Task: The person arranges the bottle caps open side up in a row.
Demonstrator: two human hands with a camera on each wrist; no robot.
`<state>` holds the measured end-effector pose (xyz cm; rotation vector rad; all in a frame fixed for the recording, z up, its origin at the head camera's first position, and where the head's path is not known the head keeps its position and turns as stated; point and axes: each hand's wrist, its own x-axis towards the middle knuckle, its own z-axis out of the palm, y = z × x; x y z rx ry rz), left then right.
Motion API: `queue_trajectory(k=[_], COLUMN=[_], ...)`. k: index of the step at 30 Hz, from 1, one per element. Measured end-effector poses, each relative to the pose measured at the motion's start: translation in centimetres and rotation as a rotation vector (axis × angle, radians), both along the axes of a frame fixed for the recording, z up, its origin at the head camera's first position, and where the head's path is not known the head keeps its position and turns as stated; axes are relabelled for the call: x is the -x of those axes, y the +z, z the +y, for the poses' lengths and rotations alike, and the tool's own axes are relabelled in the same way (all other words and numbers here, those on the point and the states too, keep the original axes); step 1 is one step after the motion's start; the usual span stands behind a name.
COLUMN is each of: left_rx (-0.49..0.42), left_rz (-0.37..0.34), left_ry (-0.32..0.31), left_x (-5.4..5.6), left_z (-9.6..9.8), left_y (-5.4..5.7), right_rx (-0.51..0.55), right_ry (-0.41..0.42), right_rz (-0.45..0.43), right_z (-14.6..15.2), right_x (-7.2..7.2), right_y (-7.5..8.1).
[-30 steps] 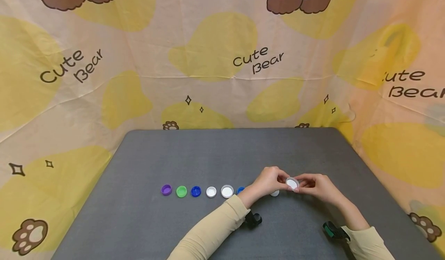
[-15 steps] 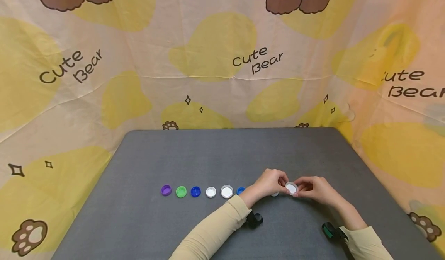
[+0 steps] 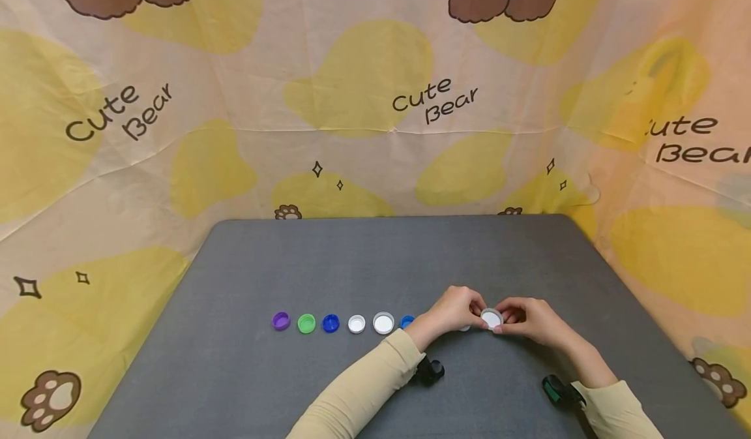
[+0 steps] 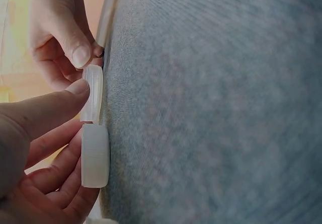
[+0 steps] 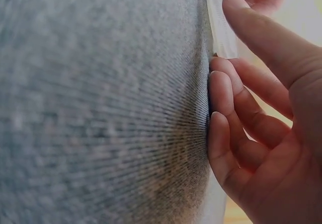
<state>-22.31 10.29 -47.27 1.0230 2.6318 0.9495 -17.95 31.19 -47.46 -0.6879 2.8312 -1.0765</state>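
Observation:
A white bottle cap with its hollow side up is pinched between both hands near the right end of a row of caps. My left hand holds its left edge, the thumb lying on the cap in the left wrist view. On its right edge, the fingers and thumb of my right hand grip it. That cap is at or very near the cloth in the right wrist view. Beside it in the left wrist view stands another white cap, mostly hidden behind my left hand in the head view.
Leftward along the grey table lie a purple cap, a green cap, a dark blue cap, a small white cap, a larger white cap and a partly covered blue cap. A patterned curtain surrounds the table.
Both hands have come down a little with the white cap, which sits lower and slightly closer to me. During the last half second they have barely moved.

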Motion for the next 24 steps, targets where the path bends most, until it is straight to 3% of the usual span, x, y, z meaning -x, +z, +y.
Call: queue_trajectory(k=[14, 20, 24], left_rx=[-0.007, -0.039, -0.026], left_rz=[-0.025, -0.036, 0.046], left_ry=[-0.016, 0.036, 0.103], left_x=[0.3, 0.7, 1.2], left_z=[-0.4, -1.6, -3.8], left_y=[-0.3, -0.1, 1.0], right_rx=[-0.022, -0.067, -0.132], right_ry=[0.007, -0.029, -0.096], right_rz=[-0.091, -0.108, -0.068], right_z=[0.0, -0.3, -0.8], right_x=[0.2, 0.4, 1.2], right_y=[0.8, 1.6, 2.2])
